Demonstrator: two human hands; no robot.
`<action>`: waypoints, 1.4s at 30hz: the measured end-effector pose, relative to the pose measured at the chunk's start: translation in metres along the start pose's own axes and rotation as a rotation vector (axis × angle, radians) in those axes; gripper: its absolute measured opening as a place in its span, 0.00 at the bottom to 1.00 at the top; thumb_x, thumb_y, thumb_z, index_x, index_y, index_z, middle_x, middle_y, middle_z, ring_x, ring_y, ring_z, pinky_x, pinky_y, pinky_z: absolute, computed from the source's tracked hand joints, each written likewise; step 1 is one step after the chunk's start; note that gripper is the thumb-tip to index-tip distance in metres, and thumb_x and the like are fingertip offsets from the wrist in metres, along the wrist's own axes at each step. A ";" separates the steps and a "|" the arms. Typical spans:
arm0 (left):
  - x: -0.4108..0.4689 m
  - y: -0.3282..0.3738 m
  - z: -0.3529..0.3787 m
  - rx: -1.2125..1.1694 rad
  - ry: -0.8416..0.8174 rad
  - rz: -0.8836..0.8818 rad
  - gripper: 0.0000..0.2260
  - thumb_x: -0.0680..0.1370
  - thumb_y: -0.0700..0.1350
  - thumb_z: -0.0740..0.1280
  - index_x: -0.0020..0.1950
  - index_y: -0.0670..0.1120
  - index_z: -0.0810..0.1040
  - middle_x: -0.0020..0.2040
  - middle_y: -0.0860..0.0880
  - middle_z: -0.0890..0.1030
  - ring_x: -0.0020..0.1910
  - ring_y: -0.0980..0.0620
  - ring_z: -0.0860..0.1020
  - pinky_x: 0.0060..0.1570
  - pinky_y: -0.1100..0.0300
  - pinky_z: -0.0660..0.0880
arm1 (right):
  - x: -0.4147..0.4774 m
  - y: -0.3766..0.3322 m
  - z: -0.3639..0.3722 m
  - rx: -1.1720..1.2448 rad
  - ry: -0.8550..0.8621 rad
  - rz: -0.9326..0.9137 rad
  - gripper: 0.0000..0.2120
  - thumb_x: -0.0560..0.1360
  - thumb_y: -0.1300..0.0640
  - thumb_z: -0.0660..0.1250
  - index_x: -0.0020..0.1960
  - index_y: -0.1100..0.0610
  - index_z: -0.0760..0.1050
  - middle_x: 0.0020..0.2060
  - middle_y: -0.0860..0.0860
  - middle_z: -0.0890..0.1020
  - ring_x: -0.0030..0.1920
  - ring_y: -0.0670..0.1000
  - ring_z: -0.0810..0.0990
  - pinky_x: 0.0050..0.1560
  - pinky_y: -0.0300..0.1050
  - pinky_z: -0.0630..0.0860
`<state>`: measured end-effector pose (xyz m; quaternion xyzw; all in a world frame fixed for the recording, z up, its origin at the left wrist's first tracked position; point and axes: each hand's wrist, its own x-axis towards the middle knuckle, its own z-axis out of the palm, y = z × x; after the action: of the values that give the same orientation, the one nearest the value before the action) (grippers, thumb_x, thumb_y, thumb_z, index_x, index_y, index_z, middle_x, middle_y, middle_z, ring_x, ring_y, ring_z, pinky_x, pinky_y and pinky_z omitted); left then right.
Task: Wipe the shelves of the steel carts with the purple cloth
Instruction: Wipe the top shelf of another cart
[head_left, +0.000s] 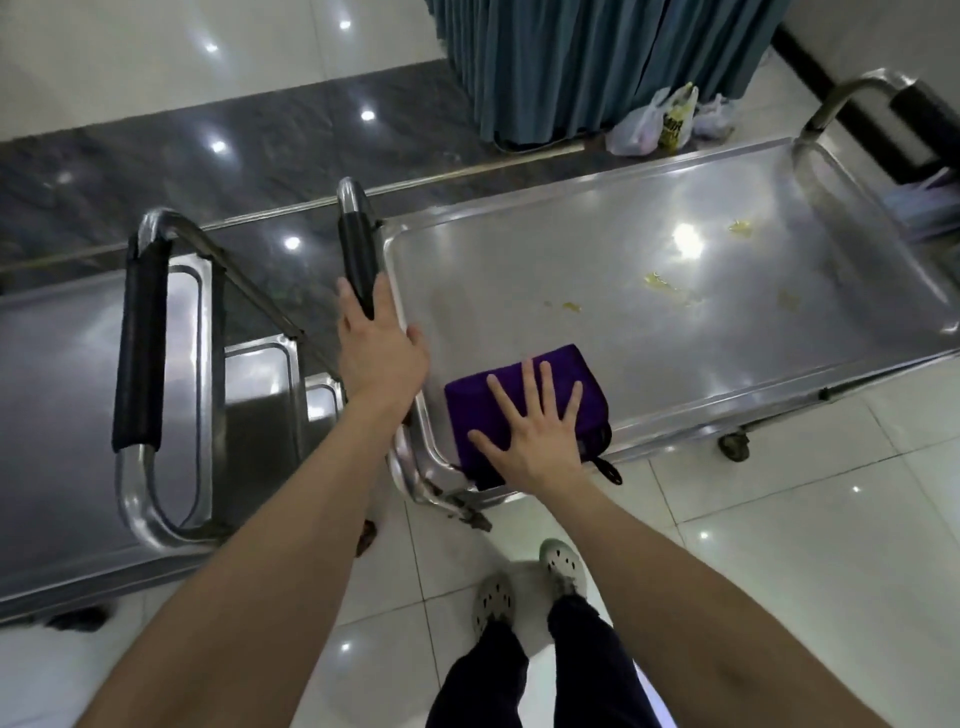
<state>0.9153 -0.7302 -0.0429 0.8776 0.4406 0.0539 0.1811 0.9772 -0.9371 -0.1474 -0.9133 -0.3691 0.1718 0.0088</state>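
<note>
Cloth (483, 405), purple, at 7 o'clock corner of shelf (519, 270) under right hand (540, 436), splayed flat. Left hand (376, 348) straight-fingered on handle grip (358, 249). Yellow smears (660, 280) at 1 o'clock. Bag (675, 119) print unreadable. Glossy tiles (779, 519).

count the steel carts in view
2. The left cart stands at the frame's left edge; the right cart carries the purple cloth. More may be out of frame.

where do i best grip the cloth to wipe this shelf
Probably from above: the cloth lies folded flat in the shelf's near corner, so lay a palm on top and curl fingers over its far edge; the right hand rests flat there.
</note>
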 end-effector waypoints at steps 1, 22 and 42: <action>0.000 -0.001 0.004 0.000 -0.001 -0.013 0.33 0.86 0.50 0.63 0.89 0.53 0.53 0.89 0.39 0.47 0.82 0.33 0.63 0.76 0.38 0.69 | -0.001 0.001 0.006 -0.007 0.009 0.000 0.44 0.78 0.19 0.42 0.87 0.38 0.33 0.85 0.58 0.30 0.83 0.62 0.25 0.78 0.78 0.34; -0.027 -0.012 0.003 -0.033 0.018 -0.059 0.35 0.86 0.40 0.65 0.89 0.54 0.53 0.90 0.48 0.48 0.77 0.33 0.72 0.72 0.32 0.76 | 0.043 0.167 -0.042 0.000 -0.028 -0.023 0.45 0.77 0.17 0.45 0.86 0.34 0.36 0.86 0.53 0.32 0.85 0.58 0.28 0.80 0.75 0.35; -0.025 -0.007 -0.001 -0.023 0.084 -0.114 0.35 0.86 0.40 0.66 0.89 0.54 0.54 0.90 0.50 0.48 0.74 0.37 0.75 0.70 0.36 0.78 | 0.271 0.067 -0.074 -0.018 0.061 -0.094 0.50 0.71 0.13 0.33 0.87 0.36 0.39 0.87 0.59 0.37 0.86 0.64 0.32 0.77 0.80 0.33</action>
<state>0.8948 -0.7464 -0.0428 0.8458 0.4965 0.0852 0.1755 1.2264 -0.7940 -0.1707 -0.8997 -0.4129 0.1401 0.0200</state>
